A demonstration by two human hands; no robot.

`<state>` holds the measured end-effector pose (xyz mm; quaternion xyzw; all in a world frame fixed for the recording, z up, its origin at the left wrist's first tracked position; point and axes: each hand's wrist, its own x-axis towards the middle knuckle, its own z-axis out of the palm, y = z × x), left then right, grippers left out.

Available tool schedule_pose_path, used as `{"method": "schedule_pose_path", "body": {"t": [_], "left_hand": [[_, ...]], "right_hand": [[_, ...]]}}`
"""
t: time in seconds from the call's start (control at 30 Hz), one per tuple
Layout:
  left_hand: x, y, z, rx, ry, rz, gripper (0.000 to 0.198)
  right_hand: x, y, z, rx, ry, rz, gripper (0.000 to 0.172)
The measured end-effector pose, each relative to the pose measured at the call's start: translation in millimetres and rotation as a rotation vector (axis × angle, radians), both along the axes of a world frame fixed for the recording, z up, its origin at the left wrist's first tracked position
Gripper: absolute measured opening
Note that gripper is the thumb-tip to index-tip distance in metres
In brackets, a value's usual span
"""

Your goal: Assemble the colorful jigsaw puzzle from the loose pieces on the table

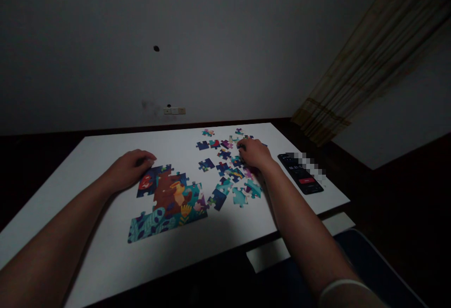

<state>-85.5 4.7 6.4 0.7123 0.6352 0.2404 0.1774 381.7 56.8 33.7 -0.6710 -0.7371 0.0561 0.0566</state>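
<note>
A partly joined jigsaw puzzle (172,195) with a brown middle, a yellow figure and blue-green leaves lies flat on the white table (232,242). My left hand (130,169) rests at its upper left corner, fingers loosely bent with a gap between thumb and fingers, and I see nothing in it. Over the loose puzzle pieces (222,169) to the right, my right hand (254,152) reaches with bent fingers drawn together. Its fingertips are down among the pieces, and whatever they pinch is hidden. A dark blue piece (217,199) lies close to the joined part's right edge.
A black phone (299,174) with a lit red button, partly pixelated, lies to the right of my right forearm. Beyond the table stand a grey wall (225,54) with sockets (174,111) and a curtain (338,82). A dark blue seat (369,261) is at the lower right.
</note>
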Motion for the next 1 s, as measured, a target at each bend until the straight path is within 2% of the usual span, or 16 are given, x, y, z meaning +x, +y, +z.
{"method": "schedule_pose_path", "body": {"t": [0.13,0.33,0.47,0.63,0.8,1.0], "left_hand": [[-2,2,-4.3,0.011,0.016,-0.018,0.060],[-8,6,-11.9,0.021,0.015,-0.036,0.060],[-6,5,-8.5,-0.007,0.013,-0.025,0.062],[-3,3,-1.7,-0.015,0.005,-0.024,0.064],[-4,5,-1.5,-0.030,0.003,-0.020,0.065],[-6,6,-3.5,-0.026,0.004,-0.015,0.064]], "right_hand": [[9,4,3.1,0.028,0.064,-0.113,0.056],[16,3,-3.1,-0.011,-0.004,-0.188,0.059],[20,3,-3.1,-0.033,0.016,-0.330,0.064],[29,2,6.0,-0.034,0.099,-0.473,0.070],[32,1,12.1,-0.069,0.134,-0.531,0.071],[34,3,10.0,-0.080,0.169,-0.520,0.070]]}}
